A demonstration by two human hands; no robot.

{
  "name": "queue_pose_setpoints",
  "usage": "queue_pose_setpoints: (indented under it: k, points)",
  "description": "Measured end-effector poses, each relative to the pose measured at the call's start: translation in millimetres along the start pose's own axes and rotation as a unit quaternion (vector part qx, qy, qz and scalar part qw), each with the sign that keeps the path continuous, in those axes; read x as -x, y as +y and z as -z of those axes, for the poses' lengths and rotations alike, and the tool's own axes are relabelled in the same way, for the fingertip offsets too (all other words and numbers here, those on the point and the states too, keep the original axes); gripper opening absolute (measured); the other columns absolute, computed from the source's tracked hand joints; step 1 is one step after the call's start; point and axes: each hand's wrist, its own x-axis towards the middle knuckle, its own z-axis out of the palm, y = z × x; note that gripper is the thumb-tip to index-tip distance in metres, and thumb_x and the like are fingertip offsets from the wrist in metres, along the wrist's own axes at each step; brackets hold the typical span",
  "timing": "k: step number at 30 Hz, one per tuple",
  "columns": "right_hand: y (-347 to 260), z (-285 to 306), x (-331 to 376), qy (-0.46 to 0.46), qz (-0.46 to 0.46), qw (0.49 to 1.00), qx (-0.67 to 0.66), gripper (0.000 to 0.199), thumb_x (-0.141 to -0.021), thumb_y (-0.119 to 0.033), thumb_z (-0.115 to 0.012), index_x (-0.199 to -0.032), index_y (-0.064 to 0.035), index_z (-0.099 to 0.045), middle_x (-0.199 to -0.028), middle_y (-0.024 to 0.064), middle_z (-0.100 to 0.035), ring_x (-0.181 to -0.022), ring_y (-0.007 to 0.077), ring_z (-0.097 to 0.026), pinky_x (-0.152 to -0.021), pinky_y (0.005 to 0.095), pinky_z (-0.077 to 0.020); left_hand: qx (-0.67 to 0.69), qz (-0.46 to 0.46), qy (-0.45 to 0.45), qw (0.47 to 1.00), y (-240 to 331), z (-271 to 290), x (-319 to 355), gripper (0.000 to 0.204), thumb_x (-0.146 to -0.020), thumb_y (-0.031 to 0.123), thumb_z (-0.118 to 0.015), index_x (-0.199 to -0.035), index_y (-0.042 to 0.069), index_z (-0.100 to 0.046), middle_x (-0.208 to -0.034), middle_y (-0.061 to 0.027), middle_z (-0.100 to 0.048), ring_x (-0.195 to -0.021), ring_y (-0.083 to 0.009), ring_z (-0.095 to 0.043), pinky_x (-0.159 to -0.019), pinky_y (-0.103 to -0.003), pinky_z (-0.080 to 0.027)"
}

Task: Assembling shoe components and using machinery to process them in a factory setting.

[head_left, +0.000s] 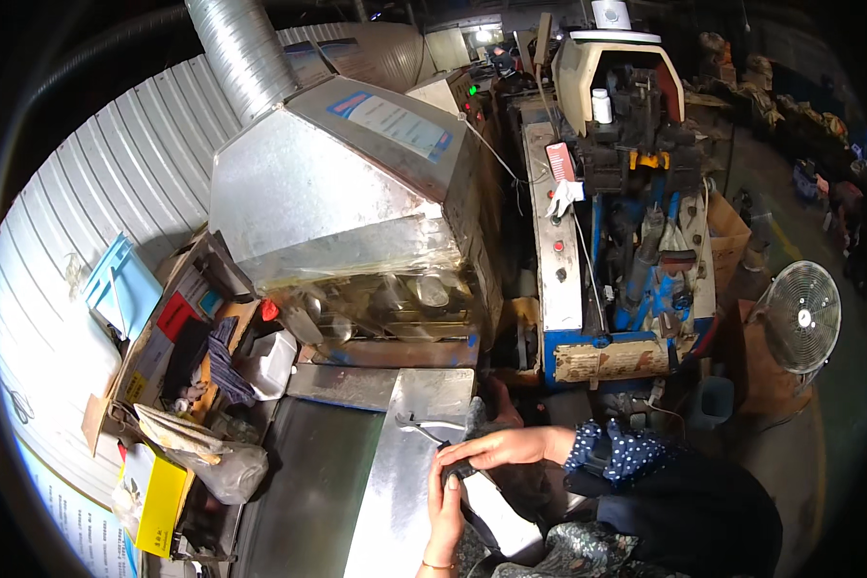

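My left hand [444, 515] comes up from the lower edge, its fingers pressed against a small black piece [461, 470] whose kind I cannot make out. From the right, my right hand [504, 447] reaches across, its fingers lying together over the top of the same piece. The fingers of both hands meet there and hide much of it. Just beyond them, a thin pale curved piece [432, 424] with a forked end sticks out over the bare metal plate [395, 491]. A white flat-sided thing [499, 520] lies below my hands, close to my body.
A dark conveyor belt [308, 482] runs left of the plate toward a metal-hooded machine [328, 183]. Cluttered shelving [154, 356] with a yellow box [162, 503] stands at left. Farther right are a blue-framed machine [612, 361] and a round fan [803, 316].
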Motion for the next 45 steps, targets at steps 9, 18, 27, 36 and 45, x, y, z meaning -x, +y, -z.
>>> queue_pose_setpoints:
  k: [9,18,27,36,45]
  points:
    - [-1,-34,10,0.246,0.047,0.949,0.193,0.036,-0.098,0.0,-0.045,-0.134,-0.0029,-0.051,-0.137,0.0155,-0.055,-0.13,0.0314,-0.051,-0.109,0.0377,-0.0401,-0.115,0.019,0.002,0.993,13,1,-10,0.046,-0.099,0.018,-0.056,-0.139,0.0,-0.045,-0.145,-0.0224,-0.043,-0.14,-0.0314,-0.037,-0.116,-0.039,-0.027]
    - [-2,-17,32,0.105,0.037,0.99,0.082,0.057,-0.102,-0.015,-0.054,-0.152,-0.0021,-0.031,-0.155,0.0139,-0.036,-0.145,0.0241,-0.03,-0.119,0.0362,-0.0231,0.113,0.135,-0.106,0.979,28,-1,1,0.114,-0.075,0.012,-0.082,-0.158,0.008,-0.005,-0.153,-0.0158,-0.031,-0.137,-0.0253,-0.038,-0.113,-0.037,-0.034]
    - [5,-1,39,0.069,-0.016,0.995,-0.075,0.059,-0.101,-0.006,-0.05,-0.154,-0.0034,-0.026,-0.159,0.0089,-0.029,-0.148,0.0206,-0.023,-0.12,0.0345,-0.0202,0.098,0.164,-0.044,0.981,31,-17,-4,0.105,-0.076,0.007,-0.078,-0.157,0.006,-0.01,-0.143,-0.0173,-0.042,-0.124,-0.0239,-0.05,-0.103,-0.035,-0.045]
    - [-1,-1,47,0.115,-0.016,0.987,-0.109,0.059,-0.1,-0.003,-0.051,-0.154,-0.005,-0.029,-0.159,0.0087,-0.03,-0.146,0.0187,-0.027,-0.118,0.033,-0.0243,0.065,0.153,-0.025,0.986,42,-33,-6,0.101,-0.072,0.01,-0.076,-0.154,0.006,-0.018,-0.137,-0.0144,-0.048,-0.123,-0.0232,-0.051,-0.105,-0.036,-0.043]
    - [-4,42,89,0.219,-0.105,0.928,-0.283,0.065,-0.103,-0.043,-0.047,-0.146,0.0038,-0.039,-0.15,0.0136,-0.043,-0.139,0.022,-0.04,-0.119,0.037,-0.0248,-0.41,-0.099,-0.056,0.905,67,-95,-4,0.103,-0.06,0.038,-0.091,-0.141,0.002,-0.04,-0.14,-0.0294,-0.04,-0.123,-0.0464,-0.047,-0.103,-0.051,-0.039]
